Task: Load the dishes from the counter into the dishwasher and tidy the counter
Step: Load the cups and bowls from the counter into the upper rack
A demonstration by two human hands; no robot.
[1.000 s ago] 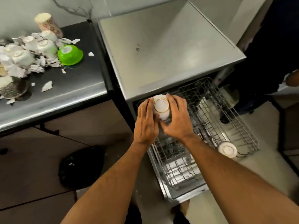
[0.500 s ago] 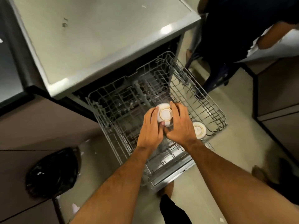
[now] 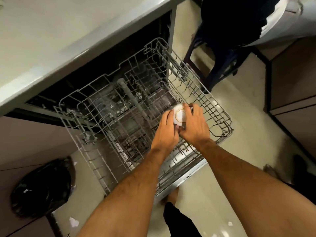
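A pale-tiled kitchen floor, with a grey dishwasher top [image 3: 56, 40] filling the upper left of the frame and its wire rack [image 3: 95, 127] pulled out across the centre. A person bends over the rack, both arms reaching in from the bottom edge. The left hand [image 3: 165, 132] and right hand [image 3: 195, 125] are wrapped from either side around a small white bowl [image 3: 179, 115], turned upside down so its gold-ringed foot faces up. The bowl sits right of centre, over the right part of the rack; whether it already rests on the wires cannot be told, as the fingers and some blur hide its rim. A black bin bag [image 3: 41, 190] slumps on the floor at lower left, and scraps of white paper lie near the bottom edge. A second person in dark clothing stands at upper right beside a dark stool [image 3: 210, 72].

The risk, as it looks from here: if the hands let go before the rim settles between the prongs, the bowl could tip, roll along the wires or chip against them.
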